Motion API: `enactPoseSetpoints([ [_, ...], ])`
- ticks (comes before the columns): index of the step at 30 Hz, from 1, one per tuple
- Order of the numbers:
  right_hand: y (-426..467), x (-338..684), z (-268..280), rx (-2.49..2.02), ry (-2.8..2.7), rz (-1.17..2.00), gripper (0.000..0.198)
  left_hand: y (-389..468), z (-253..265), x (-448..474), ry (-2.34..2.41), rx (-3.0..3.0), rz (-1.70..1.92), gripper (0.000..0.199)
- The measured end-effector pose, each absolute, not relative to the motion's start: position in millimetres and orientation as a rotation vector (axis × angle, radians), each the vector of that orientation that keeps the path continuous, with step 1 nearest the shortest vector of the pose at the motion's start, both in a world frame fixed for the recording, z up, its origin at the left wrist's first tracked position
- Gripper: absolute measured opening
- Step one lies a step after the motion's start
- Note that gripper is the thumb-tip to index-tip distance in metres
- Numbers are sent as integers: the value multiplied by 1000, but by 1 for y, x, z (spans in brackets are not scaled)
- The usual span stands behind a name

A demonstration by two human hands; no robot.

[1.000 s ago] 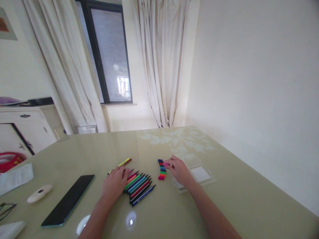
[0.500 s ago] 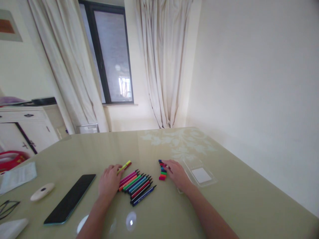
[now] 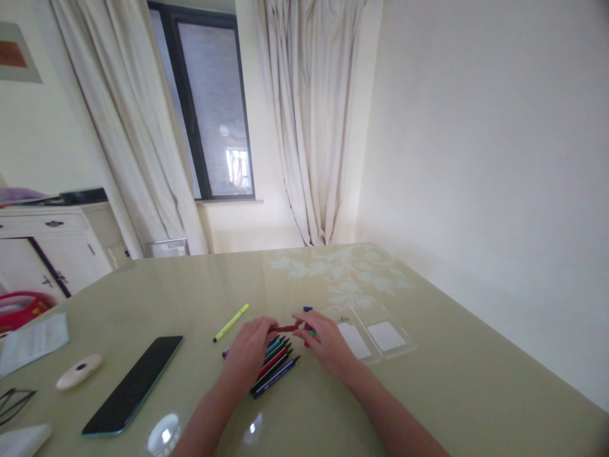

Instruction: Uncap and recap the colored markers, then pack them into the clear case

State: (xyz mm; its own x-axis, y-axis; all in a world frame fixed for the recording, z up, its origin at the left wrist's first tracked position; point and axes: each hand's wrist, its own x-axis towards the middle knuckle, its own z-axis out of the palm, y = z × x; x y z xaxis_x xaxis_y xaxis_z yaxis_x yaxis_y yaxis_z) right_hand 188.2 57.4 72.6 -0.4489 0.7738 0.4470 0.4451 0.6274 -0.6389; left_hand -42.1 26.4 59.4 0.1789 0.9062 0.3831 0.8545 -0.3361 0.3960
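Note:
A brownish-red marker (image 3: 287, 329) lies level between my two hands, above the table. My left hand (image 3: 252, 346) is closed round its left end. My right hand (image 3: 323, 336) pinches at its other end, where the fingers cover the tip. Beneath my left hand, a row of uncapped markers (image 3: 276, 368) in several colours is partly hidden. Loose marker caps sit under and behind my right fingers, with a dark blue cap (image 3: 307, 309) showing at the far end. To the left, a yellow marker (image 3: 231, 322) lies by itself.
An open clear plastic case (image 3: 380, 336) with white inserts lies right of my right hand. On the left are a black phone (image 3: 136, 386), an oval white object (image 3: 80, 372), a face mask (image 3: 35, 339), glasses (image 3: 14, 403) and a round clear object (image 3: 164, 433).
My left hand has lifted the brownish-red marker from beside the yellow one and carried it right to my right hand. The yellow marker stays on the table, now uncovered.

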Motion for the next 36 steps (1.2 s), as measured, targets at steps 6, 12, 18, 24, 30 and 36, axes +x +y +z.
enactPoseSetpoints([
  [6, 60, 193, 79, -847, -2135, 594, 27, 9, 66, -16, 1652, 2435, 779, 27],
  [12, 87, 229, 80, -1073, -1759, 415, 25, 22, 64, -62, 2139, 2206, 770, 28],
  [18, 85, 221, 67, -1210, -1972, 406, 22, 35, 48, -88, 2343, 2115, 665, 29],
  [24, 82, 207, 62, -1381, -2267, 159, 31, 40, 40, -105, 2509, 1936, 753, 41],
  [30, 85, 207, 61, -1374, -2309, 151, 37, 38, 37, -117, 2536, 1789, 787, 32],
  [36, 82, 207, 63, -1366, -2293, 222, 32, 42, 44, -101, 2336, 1871, 994, 30],
])
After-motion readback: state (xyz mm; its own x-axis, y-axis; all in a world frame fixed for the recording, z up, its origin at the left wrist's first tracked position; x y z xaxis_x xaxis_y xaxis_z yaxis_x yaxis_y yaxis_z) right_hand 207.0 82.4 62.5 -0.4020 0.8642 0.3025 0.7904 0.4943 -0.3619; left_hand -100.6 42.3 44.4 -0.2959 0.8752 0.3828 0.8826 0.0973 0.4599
